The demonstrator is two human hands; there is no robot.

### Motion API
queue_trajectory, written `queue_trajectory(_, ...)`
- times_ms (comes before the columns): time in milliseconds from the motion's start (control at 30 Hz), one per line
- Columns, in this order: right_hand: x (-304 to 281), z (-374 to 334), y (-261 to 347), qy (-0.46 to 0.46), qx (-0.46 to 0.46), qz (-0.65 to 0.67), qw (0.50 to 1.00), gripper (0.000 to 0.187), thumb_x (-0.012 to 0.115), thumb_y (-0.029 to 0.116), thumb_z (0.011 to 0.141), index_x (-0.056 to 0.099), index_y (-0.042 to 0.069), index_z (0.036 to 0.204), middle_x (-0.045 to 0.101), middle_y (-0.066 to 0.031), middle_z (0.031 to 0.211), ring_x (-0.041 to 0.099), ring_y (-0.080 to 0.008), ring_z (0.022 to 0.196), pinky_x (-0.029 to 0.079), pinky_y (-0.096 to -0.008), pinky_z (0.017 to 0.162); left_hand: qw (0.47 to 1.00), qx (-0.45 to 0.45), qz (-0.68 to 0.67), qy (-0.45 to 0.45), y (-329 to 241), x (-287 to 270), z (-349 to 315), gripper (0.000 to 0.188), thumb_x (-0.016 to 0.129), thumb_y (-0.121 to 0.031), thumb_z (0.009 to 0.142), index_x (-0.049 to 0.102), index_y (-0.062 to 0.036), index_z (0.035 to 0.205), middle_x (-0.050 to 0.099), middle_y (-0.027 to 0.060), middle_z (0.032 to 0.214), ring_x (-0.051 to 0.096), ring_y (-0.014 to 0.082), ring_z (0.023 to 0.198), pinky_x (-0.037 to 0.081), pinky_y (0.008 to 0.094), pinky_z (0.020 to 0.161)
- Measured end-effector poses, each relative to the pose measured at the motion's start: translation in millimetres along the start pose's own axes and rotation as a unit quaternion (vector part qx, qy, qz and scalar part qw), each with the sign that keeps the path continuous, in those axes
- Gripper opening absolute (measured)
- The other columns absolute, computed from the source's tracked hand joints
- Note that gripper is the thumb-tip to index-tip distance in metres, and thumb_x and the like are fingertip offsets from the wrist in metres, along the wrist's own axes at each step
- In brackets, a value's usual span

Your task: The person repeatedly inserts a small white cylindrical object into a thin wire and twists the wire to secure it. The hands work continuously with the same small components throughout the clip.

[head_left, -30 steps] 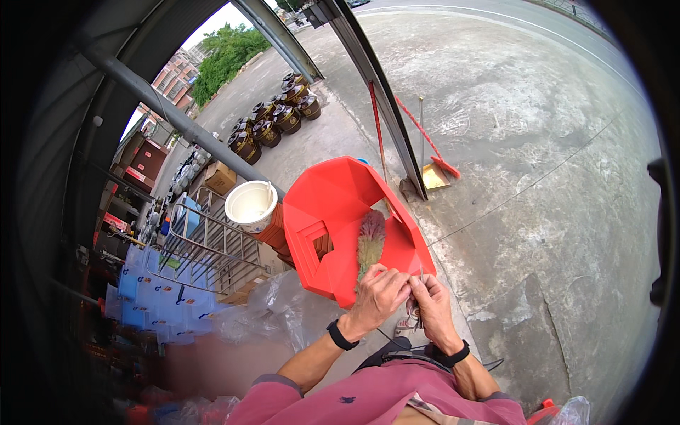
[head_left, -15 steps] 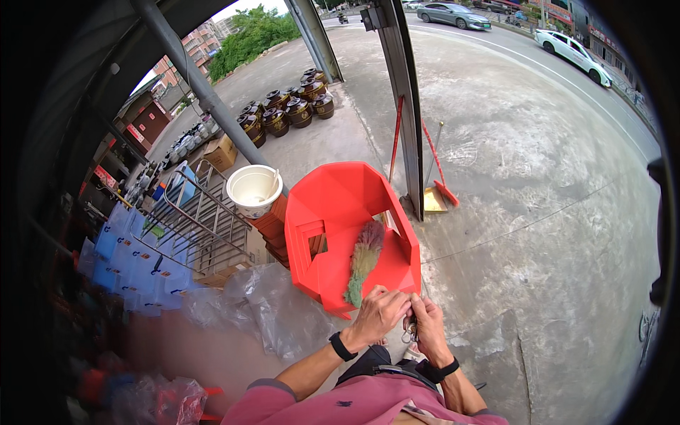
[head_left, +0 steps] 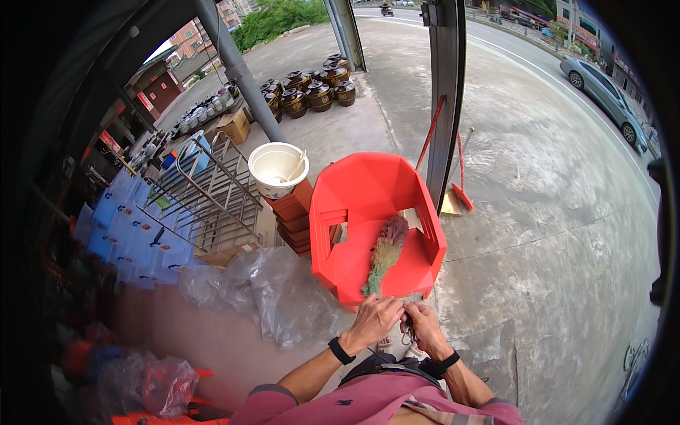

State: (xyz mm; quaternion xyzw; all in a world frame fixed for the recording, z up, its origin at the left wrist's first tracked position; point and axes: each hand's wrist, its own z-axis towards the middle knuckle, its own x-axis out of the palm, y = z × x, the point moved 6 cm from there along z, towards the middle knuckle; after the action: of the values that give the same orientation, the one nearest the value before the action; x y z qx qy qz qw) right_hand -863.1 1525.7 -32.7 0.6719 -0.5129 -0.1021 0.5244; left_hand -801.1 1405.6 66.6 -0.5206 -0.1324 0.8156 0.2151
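Observation:
In front of my waist my two hands meet with curled fingers. My right hand (head_left: 426,329) is closed on what looks like a bunch of keys (head_left: 407,333), dark and metallic, hanging below the fingers. My left hand (head_left: 375,320) pinches at the right fingertips; whatever it grips is hidden. Just beyond them stands a red plastic armchair (head_left: 361,188) with a faceted back, apparently several nested together. Across its seat lies a fluffy duster (head_left: 387,255), purplish at the far end and green at the near end, close to my left hand but apart from it.
Left of the chair, a cream bucket (head_left: 278,168) tops stacked brown planters (head_left: 292,221). Clear plastic sheeting (head_left: 283,297) covers floor nearby. A metal rack (head_left: 205,191) and blue bins (head_left: 134,234) stand farther left. Behind are a dark post (head_left: 448,92), a broom (head_left: 462,197) and brown jars (head_left: 319,95).
The view has swung left, so the chair and post sit farther right in it. My hands stay together at the keys, with slight finger movement. The grey car has moved right along the road.

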Motion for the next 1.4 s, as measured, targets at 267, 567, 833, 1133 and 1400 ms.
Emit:
queue_trajectory(267,50,10,-13,0.009,0.024,-0.005,1.0,0.035,0.064,0.035,0.11,0.066,0.006,0.089,0.062,-0.0007,0.074,0.053,-0.009,0.056,0.04,-0.0259,0.052,0.996,-0.074,-0.024,-0.043,42,-23,-28,0.009,0.074,-0.011,0.093,0.068,-0.0048,0.097,0.07,0.0126,0.085,0.068,0.0355,0.077,0.05,0.0448,0.077)
queue_trajectory(567,78,23,-23,0.031,0.041,-0.092,0.994,0.036,0.062,0.035,0.111,0.065,0.008,0.087,0.058,0.0019,0.071,0.046,-0.0067,0.054,0.034,-0.0261,0.05,0.987,-0.113,-0.009,-0.111,56,-37,-62,0.01,0.073,-0.01,0.092,0.064,-0.0056,0.09,0.07,0.0116,0.083,0.067,0.035,0.076,0.051,0.045,0.076)
queue_trajectory(833,117,35,-27,0.119,0.094,-0.218,0.964,0.044,0.054,0.042,0.114,0.066,0.005,0.093,0.057,0.0009,0.07,0.047,-0.0091,0.055,0.037,-0.0275,0.052,0.965,-0.219,-0.039,-0.136,80,-54,-107,0.007,0.074,-0.01,0.093,0.07,-0.0062,0.098,0.073,0.0111,0.088,0.07,0.0355,0.078,0.053,0.0455,0.076)
queue_trajectory(1133,142,31,-28,0.293,0.04,-0.324,0.899,0.036,0.045,0.031,0.113,0.065,0.0,0.112,0.06,-0.0029,0.069,0.053,-0.0119,0.058,0.044,-0.0297,0.054,0.925,-0.324,0.049,-0.193,71,-57,-135,0.03,0.075,-0.008,0.093,0.066,-0.0043,0.121,0.068,0.0139,0.101,0.068,0.0355,0.089,0.052,0.0465,0.082)
queue_trajectory(1400,106,42,-20,0.359,-0.022,-0.478,0.802,0.029,0.051,0.024,0.111,0.066,-0.001,0.116,0.071,-0.0139,0.079,0.068,-0.0253,0.062,0.053,-0.0395,0.059,0.901,-0.365,0.116,-0.202,37,-21,-120,0.027,0.071,-0.008,0.093,0.067,-0.0039,0.119,0.066,0.0126,0.107,0.064,0.0367,0.094,0.05,0.0471,0.087)
